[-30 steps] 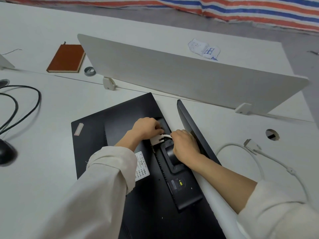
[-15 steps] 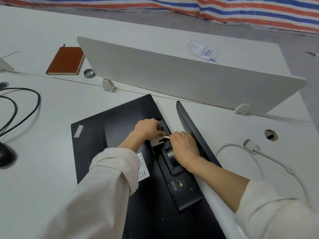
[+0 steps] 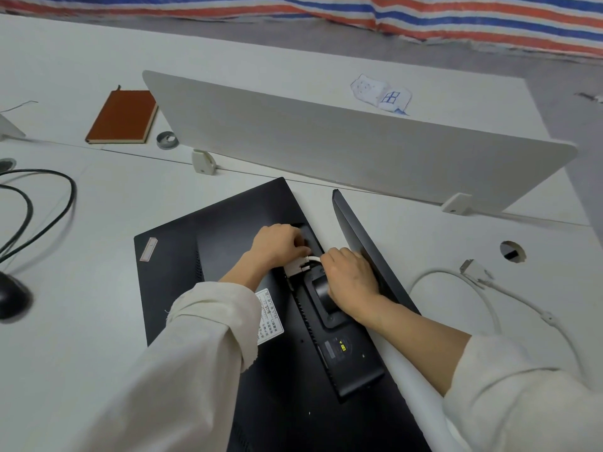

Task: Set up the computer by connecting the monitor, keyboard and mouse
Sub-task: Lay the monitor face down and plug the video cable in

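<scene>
A black monitor (image 3: pixel 195 256) lies face down on the white desk, its stand base (image 3: pixel 362 243) sticking up on edge to the right. A white cable plug (image 3: pixel 295 266) sits at the monitor's back ports. My left hand (image 3: pixel 280 244) pinches the plug from the left. My right hand (image 3: pixel 352 282) grips the white cable where it leaves the plug, resting over the stand neck. The cable's other white connector (image 3: pixel 473 267) lies loose on the desk at the right, its cord looping toward me. A black mouse (image 3: pixel 11 296) sits at the far left edge.
A grey divider panel (image 3: pixel 342 141) stands across the desk behind the monitor. Black cables (image 3: pixel 49 220) loop at the left. A brown notebook (image 3: pixel 122 117) and a grey ring (image 3: pixel 167 140) lie beyond the divider. A cable hole (image 3: pixel 512 251) opens at the right.
Both hands stay on the plug at the monitor's back with only small shifts of the fingers. The camera view has drifted slightly.
</scene>
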A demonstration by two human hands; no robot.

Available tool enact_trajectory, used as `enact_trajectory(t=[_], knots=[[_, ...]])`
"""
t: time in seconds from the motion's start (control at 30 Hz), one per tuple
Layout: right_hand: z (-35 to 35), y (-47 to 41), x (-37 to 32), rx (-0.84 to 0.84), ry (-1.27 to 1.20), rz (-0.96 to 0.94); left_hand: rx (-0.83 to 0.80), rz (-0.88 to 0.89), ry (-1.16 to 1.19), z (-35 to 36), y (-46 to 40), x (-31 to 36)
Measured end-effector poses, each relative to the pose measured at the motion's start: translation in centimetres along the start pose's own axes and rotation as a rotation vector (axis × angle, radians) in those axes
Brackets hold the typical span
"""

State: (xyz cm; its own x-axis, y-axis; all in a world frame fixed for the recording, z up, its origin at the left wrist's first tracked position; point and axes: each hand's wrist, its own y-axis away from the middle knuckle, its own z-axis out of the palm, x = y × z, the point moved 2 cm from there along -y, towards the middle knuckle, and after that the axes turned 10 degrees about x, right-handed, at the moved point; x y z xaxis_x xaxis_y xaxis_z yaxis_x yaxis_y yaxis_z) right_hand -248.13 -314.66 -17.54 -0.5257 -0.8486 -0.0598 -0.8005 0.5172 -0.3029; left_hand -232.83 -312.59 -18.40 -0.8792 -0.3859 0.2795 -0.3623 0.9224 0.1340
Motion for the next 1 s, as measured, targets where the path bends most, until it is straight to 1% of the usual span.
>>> enact_trajectory(t=[0.1, 0.23, 0.33, 0.43, 0.63, 0.8, 0.87, 1.0], knots=[[0.0, 0.1, 0.1, 0.021, -0.007, -0.001, 0.012, -0.031, 0.038, -0.1, -0.3, 0.1], [0.2, -0.1, 0.1, 0.026, -0.022, -0.001, -0.017, 0.011, 0.022, -0.1, -0.3, 0.0], [0.0, -0.2, 0.1, 0.019, -0.025, 0.000, -0.006, 0.018, 0.028, 0.0, -0.2, -0.4], [0.0, -0.2, 0.0, 0.001, -0.023, 0.001, 0.005, -0.023, 0.064, -0.2, -0.2, -0.3], [0.0, -0.1, 0.0, -0.044, -0.013, 0.001, -0.073, -0.017, 0.037, -0.3, -0.4, -0.3], [0.0, -0.2, 0.1, -0.053, -0.006, 0.007, -0.011, -0.002, 0.167, -0.9, 0.0, -0.3], [0.0, -0.1, 0.1, -0.056, -0.015, 0.007, 0.003, -0.014, 0.180, -0.8, 0.2, -0.6], [0.0, -0.1, 0.3, -0.052, -0.013, 0.014, -0.024, 0.016, 0.164, -0.1, 0.7, -1.0]])
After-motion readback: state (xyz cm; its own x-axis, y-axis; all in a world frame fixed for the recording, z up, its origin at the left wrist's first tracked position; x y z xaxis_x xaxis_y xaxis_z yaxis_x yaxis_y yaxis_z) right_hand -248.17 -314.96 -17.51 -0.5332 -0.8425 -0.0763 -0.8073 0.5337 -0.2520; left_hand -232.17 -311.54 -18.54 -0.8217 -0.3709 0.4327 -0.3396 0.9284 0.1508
